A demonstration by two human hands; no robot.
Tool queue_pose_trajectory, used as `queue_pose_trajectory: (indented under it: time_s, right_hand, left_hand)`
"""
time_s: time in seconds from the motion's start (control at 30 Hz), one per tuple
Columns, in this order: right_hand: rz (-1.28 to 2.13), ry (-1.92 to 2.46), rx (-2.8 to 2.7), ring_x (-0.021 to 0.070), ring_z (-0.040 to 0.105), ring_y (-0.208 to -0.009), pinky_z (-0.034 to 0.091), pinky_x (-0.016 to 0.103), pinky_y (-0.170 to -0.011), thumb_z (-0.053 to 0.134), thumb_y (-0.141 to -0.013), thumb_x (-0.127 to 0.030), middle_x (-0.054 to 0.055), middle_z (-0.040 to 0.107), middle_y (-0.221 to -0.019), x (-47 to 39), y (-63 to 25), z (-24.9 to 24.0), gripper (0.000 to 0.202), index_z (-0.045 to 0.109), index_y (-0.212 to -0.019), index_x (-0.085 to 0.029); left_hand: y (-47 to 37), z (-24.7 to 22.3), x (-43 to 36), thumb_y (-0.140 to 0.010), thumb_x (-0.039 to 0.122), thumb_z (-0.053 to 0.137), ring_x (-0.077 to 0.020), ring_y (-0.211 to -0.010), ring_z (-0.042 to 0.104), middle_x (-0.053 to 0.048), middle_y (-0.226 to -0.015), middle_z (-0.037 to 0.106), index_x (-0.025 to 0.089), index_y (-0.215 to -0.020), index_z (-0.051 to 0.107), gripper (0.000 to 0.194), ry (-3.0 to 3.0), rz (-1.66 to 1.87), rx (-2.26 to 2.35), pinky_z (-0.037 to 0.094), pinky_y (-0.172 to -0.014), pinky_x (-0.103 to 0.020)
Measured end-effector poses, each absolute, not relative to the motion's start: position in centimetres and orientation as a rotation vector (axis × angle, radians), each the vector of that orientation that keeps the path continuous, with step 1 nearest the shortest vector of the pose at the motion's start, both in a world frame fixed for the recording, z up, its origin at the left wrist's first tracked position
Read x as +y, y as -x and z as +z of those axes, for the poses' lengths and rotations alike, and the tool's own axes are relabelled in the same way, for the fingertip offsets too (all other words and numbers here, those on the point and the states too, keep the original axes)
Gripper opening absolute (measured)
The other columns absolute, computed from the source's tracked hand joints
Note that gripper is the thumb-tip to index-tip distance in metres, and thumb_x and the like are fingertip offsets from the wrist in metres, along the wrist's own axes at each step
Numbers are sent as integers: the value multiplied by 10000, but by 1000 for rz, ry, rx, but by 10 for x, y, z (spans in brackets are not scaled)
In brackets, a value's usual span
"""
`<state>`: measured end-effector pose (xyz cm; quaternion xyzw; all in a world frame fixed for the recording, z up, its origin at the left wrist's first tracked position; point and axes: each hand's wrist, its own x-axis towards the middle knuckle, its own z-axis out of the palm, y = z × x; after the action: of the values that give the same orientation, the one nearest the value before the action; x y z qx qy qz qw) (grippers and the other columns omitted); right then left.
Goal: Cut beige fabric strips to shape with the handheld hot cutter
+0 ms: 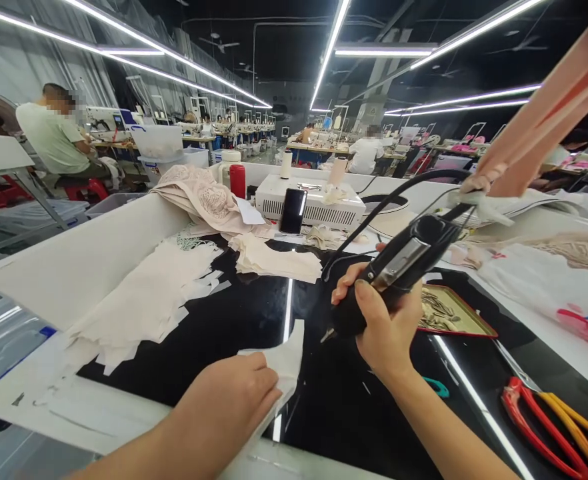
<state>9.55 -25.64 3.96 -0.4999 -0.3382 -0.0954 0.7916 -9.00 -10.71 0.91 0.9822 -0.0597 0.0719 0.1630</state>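
My right hand (387, 320) is wrapped round a black corded handheld tool (399, 260), its small pointed metal tip aimed down at the glossy black worktop (324, 407). Left of that tip, my left hand (234, 400) is closed on a white fabric piece (289, 353) near the worktop's front edge. The far end of the piece sticks out past my fingers, and the tool's tip is apart from it. Beyond my hands lies a stack of cream fabric pieces (277, 259). A larger spread of cream pieces (149, 300) covers the left side.
Red- and orange-handled scissors (529, 393) and a tray of small scraps (454, 313) lie right. Behind are a phone (293, 211), a white vented box (319, 207) and lace fabric (209, 197). The tool's cable (374, 220) arches over the worktop. People sit at sewing machines farther off.
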Motion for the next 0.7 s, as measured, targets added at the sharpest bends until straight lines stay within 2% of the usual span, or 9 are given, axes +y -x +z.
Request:
queue_pose_trajectory:
  time_s: [0.07, 0.13, 0.23, 0.3, 0.43, 0.57, 0.7]
  right_hand:
    - [-204, 1070, -726, 134, 642, -629, 554, 298, -575, 800, -906, -308, -57, 677, -857, -256, -92, 41, 309, 563, -1103, -292]
    - [-190, 1074, -722, 129, 644, -622, 555, 296, -579, 798, -905, -301, -58, 683, -858, -255, -90, 41, 305, 563, -1099, -292]
    - [-168, 1072, -717, 122, 645, -612, 551, 284, -577, 788, -903, -280, -61, 692, -851, -254, -86, 41, 284, 558, -1070, -293]
    - [-163, 1071, -710, 118, 648, -609, 556, 279, -577, 786, -898, -272, -62, 693, -851, -253, -84, 41, 283, 562, -1069, -293]
    - [-149, 1070, -706, 119, 651, -598, 562, 275, -564, 784, -893, -265, -60, 696, -851, -251, -82, 40, 276, 568, -1063, -294]
    - [-135, 1044, -712, 121, 652, -609, 568, 275, -572, 780, -886, -248, -64, 689, -830, -246, -80, 41, 266, 563, -1033, -290]
    - [-96, 1030, -713, 120, 651, -611, 567, 275, -564, 777, -890, -247, -62, 695, -847, -238, -77, 41, 275, 556, -1049, -287]
  left_hand:
    - [79, 21, -105, -1067, 173, 591, -194, -777, 684, -12, -888, 674, 195, -898, 677, 190, -2863, 140, -146, 541, -701, -330]
    - [63, 29, -101, -1036, 206, 684, -240, -955, 703, -41, -1036, 709, 183, -1040, 677, 24, -2871, 142, -202, 575, -845, -376]
    - [36, 27, -92, -937, 278, 842, -270, -1240, 656, -82, -1291, 698, 185, -1168, 633, 324, -2686, 169, -421, 526, -1097, -417]
    - [22, 20, -85, -896, 331, 885, -283, -1360, 604, -94, -1366, 679, 198, -1213, 626, 430, -2563, 120, -505, 471, -1185, -432]
    - [9, 11, -75, -865, 370, 909, -333, -1457, 539, -104, -1438, 665, 218, -1213, 653, 459, -2485, -47, -476, 374, -1263, -532]
    - [13, 12, -71, -872, 385, 899, -346, -1592, 364, -79, -1584, 576, 236, -1143, 640, 403, -2489, -193, -355, 188, -1321, -654]
    - [18, 14, -68, -865, 396, 903, -345, -1614, 322, -59, -1591, 572, 242, -1088, 626, 387, -2511, -231, -322, 134, -1315, -691]
